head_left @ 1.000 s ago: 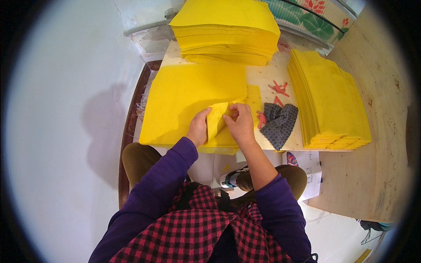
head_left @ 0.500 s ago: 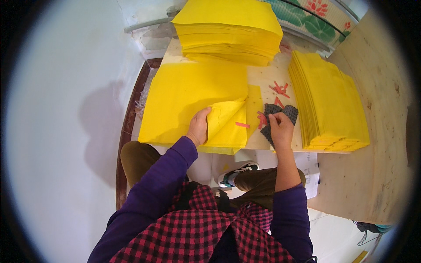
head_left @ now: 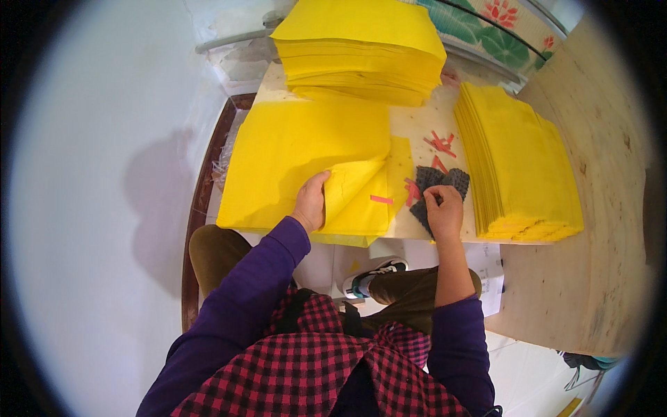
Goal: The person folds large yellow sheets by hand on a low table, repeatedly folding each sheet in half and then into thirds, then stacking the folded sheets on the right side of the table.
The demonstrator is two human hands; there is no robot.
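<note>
My left hand [head_left: 310,201] grips the folded-back edge of a yellow fabric sheet [head_left: 292,139] on the stack before me, fingers under the fold and thumb on top. On the turned-back part lies a short red strip [head_left: 381,199]. My right hand [head_left: 445,212] is over a dark grey knitted cloth [head_left: 425,179] on the table, thumb and forefinger pinched together. Whatever sits between those fingertips is too small to make out. Several loose red strips [head_left: 411,190] lie beside the cloth, and another small heap of red strips [head_left: 440,144] lies farther back.
A tall stack of yellow sheets [head_left: 361,59] stands at the table's back. Another yellow stack [head_left: 524,167] sits at the right, close to an upright wooden board [head_left: 577,257]. The pale wooden table [head_left: 410,121] ends just in front of my knees. A white wall [head_left: 104,174] rises at the left.
My right hand has drawn slightly toward me over the grey cloth, and its thumb and forefinger show more plainly pinched. My left hand keeps its hold on the fold.
</note>
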